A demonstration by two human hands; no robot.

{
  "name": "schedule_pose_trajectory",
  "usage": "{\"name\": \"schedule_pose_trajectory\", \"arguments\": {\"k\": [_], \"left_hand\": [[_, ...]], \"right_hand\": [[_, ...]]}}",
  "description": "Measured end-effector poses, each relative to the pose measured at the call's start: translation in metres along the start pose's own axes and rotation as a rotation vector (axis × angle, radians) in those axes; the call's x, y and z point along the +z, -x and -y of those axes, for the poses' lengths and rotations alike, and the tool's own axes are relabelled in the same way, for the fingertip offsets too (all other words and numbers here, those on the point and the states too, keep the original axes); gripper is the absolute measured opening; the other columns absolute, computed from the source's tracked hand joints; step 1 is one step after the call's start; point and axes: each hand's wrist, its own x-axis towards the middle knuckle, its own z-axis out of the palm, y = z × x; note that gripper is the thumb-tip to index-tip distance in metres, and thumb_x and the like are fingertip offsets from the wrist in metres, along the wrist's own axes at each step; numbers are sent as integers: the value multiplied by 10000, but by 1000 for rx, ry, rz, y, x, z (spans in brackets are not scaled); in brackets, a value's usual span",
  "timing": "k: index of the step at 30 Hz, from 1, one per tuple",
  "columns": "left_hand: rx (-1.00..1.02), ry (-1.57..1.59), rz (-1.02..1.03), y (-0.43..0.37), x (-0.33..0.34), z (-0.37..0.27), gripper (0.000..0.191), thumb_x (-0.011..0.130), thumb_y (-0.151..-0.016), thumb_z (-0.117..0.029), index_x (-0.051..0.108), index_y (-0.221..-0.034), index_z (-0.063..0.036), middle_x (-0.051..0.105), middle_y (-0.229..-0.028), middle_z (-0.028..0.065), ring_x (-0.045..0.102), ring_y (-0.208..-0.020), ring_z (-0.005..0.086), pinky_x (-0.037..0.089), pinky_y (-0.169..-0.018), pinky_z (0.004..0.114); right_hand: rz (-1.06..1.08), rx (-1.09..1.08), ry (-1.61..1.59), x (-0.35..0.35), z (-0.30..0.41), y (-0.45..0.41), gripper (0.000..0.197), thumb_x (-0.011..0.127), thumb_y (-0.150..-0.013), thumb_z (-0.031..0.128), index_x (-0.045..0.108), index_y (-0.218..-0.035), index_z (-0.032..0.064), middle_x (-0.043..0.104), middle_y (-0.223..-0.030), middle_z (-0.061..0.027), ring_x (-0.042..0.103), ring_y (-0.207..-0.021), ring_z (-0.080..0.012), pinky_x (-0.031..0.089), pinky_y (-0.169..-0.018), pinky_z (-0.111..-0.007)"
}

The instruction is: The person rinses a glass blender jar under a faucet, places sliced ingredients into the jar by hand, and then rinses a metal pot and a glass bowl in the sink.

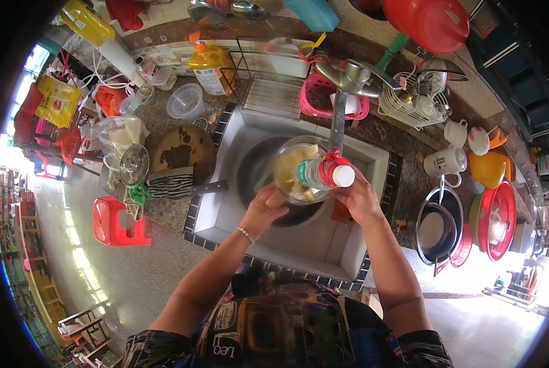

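Observation:
Over a white sink (pixel 274 252), a clear round bowl (pixel 287 186) with pale yellowish pieces in it is held under the metal faucet (pixel 348 76). My left hand (pixel 264 210) grips the bowl's lower left side. On its right side is my right hand (pixel 361 197), with the fingers partly hidden behind a plastic bottle. That bottle (pixel 320 174), with a white cap and a red tie round its neck, covers the spout end and part of the bowl. Beneath the bowl lies a round metal basin (pixel 256 168) in the sink. Whether water is running cannot be told.
Left of the sink, a cleaver (pixel 171 183) lies by a round chopping board (pixel 200 142), its handle reaching over the rim. An orange pump bottle (pixel 212 69) and a pink basket (pixel 307 103) stand behind. Mugs (pixel 444 161) and pans (pixel 419 246) are at the right.

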Motion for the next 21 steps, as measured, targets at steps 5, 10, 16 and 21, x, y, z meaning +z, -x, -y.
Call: {"name": "schedule_pose_trajectory", "arguments": {"k": [5, 10, 16, 21], "left_hand": [[-83, 216, 88, -1, -16, 5, 675, 731, -753, -7, 433, -1359, -18, 450, -1352, 93, 503, -1169, 186, 468, -942, 288], [-27, 54, 82, -18, -6, 0, 684, 717, -760, 15, 413, -1371, -17, 523, -1257, 83, 544, -1111, 174, 487, -922, 279], [-76, 158, 90, -7, -6, -4, 679, 715, -758, 23, 415, -1366, -7, 544, -1228, 80, 549, -1103, 165, 496, -905, 274], [-60, 177, 72, -12, -4, 2, 681, 723, -752, 16, 418, -1361, 1, 543, -1239, 88, 545, -1102, 163, 489, -904, 272]], "right_hand": [[-54, 27, 22, 13, -2, 9, 474, 502, -920, 293, 446, -1361, 129, 576, -1209, -6, 569, -1044, -144, 483, -828, -339], [-48, -6, 33, 3, 3, -8, 506, 515, -914, 321, 426, -1379, 143, 578, -1213, 1, 568, -1001, -128, 464, -854, -344], [-50, 15, 16, -6, -7, -5, 501, 524, -902, 331, 450, -1366, 157, 580, -1219, 0, 564, -1041, -150, 460, -866, -361], [-48, 14, 37, -3, -4, -15, 489, 521, -894, 307, 461, -1357, 162, 575, -1228, -1, 556, -1086, -173, 450, -876, -377]]}}
